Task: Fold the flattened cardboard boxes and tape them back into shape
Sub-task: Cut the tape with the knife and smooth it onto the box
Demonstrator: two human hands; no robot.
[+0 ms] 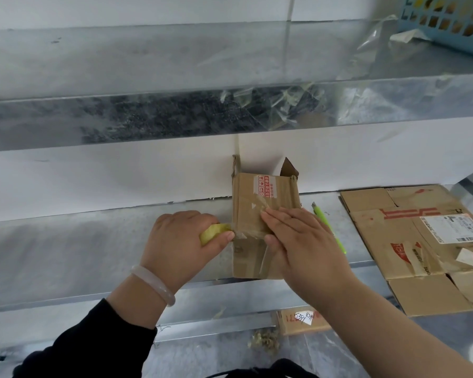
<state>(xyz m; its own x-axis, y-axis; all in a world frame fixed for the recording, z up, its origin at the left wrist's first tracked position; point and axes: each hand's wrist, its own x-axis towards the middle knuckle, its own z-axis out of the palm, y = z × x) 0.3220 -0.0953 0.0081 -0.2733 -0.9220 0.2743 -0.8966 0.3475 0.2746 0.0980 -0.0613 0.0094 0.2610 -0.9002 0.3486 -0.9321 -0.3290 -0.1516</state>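
Two hands are set on a small box [243, 214], which stands on a metal shelf [79, 255] with its far side close to a white wall [120, 181]; two flaps are raised at its far end. A yellowish roll [212, 232] of clear tape is gripped in the left hand [183, 241], the fingers curled over it and the thumb pressed at its edge, just beside the box's left side. A strip of tape [247, 233] is drawn from the roll across the box face. The right hand [303, 241] is laid flat on that face, with the fingers straight and close together over the strip and the thumb tucked below it. A pale bracelet [153, 283] is worn on the left wrist, above a black sleeve [93, 342]. A green cutter [329, 230] lies on the shelf just right of the box, partly hidden by the right hand. Flat boxes [410, 241] are stacked further right on the same shelf, marked with red print and a white label. An upper shelf [148, 64] is seen above, with loose tape scraps [271, 105] stuck along its front edge and a blue basket [448, 20] at its right end. A small carton [301, 320] with a white tag is seen below the shelf edge.
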